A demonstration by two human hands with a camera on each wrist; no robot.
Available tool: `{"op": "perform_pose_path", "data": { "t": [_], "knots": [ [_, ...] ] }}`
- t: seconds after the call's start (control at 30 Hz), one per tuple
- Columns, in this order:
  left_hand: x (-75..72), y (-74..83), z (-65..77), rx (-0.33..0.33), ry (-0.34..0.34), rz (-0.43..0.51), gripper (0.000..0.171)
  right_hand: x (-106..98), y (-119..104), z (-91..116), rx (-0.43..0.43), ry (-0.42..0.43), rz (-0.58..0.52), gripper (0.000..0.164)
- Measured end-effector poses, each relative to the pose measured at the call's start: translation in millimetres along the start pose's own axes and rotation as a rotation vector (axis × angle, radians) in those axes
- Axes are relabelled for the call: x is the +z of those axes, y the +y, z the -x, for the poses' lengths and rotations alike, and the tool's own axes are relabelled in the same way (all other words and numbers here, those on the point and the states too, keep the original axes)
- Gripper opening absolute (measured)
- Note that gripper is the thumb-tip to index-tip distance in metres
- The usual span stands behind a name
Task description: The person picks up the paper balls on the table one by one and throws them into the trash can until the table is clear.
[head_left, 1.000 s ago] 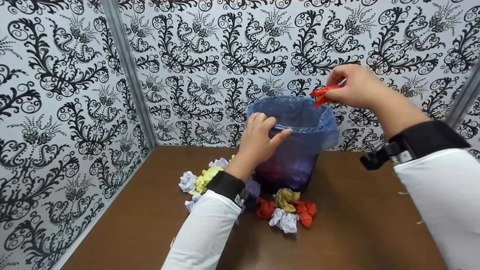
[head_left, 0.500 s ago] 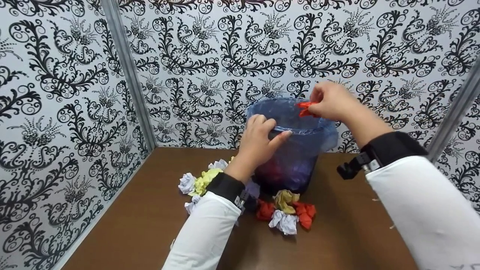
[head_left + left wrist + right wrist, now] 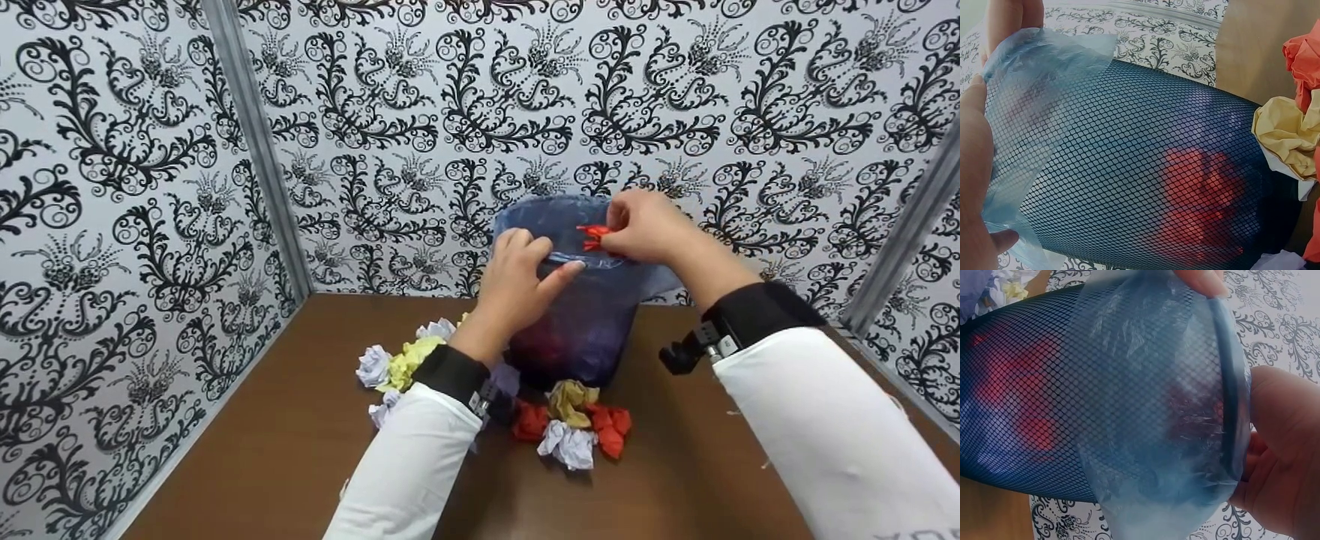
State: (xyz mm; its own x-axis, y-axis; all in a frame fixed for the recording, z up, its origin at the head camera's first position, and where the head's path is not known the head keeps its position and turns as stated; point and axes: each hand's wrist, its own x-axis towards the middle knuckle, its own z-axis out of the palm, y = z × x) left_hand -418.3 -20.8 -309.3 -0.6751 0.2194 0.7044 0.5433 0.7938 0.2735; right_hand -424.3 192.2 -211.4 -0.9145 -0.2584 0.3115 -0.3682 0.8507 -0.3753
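Observation:
A dark mesh waste bin (image 3: 574, 341) with a translucent blue bag (image 3: 551, 214) folded over its rim stands tilted on the table. My left hand (image 3: 514, 289) grips the near rim, thumb along the outside. Over the opening, my right hand (image 3: 649, 229) pinches a crumpled red paper (image 3: 595, 236) between thumb and fingers. The right wrist view shows the right hand (image 3: 1283, 450) past the bag's edge, its paper hidden by the bag. Through the mesh in the left wrist view, red crumpled paper (image 3: 1202, 197) and purplish pieces show inside the bin.
Before the bin lie a tan paper ball (image 3: 574, 401), a white one (image 3: 570, 444) and red ones (image 3: 611, 429). White (image 3: 373, 366) and yellow (image 3: 412, 360) paper balls lie left, partly behind the left forearm. A patterned wall (image 3: 390, 150) rises behind the brown table (image 3: 697, 450).
My right hand has moved left and down with the red paper, from above the bin's right side to the opening. My left hand stays on the rim.

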Motion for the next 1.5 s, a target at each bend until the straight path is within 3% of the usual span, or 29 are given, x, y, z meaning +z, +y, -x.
{"op": "perform_pose_path", "data": {
  "t": [0.47, 0.77, 1.2, 1.5],
  "knots": [
    [1.0, 0.1, 1.6, 0.006, 0.0, 0.0, 0.054, 6.4, -0.3, 1.7, -0.027, -0.041, 0.028, 0.021],
    [0.3, -1.7, 0.1, 0.02, 0.013, -0.005, 0.053, -4.0, 0.0, 12.5, -0.08, -0.005, 0.039, 0.023],
    [-0.4, 0.0, -0.2, 0.009, -0.007, 0.005, 0.053, -26.9, 4.4, 57.6, -0.156, 0.036, -0.04, 0.026],
    [-0.7, 0.5, -0.3, -0.004, -0.017, 0.0, 0.055, -19.9, 25.5, 88.9, -0.134, 0.057, -0.114, 0.031]
  ]
}}
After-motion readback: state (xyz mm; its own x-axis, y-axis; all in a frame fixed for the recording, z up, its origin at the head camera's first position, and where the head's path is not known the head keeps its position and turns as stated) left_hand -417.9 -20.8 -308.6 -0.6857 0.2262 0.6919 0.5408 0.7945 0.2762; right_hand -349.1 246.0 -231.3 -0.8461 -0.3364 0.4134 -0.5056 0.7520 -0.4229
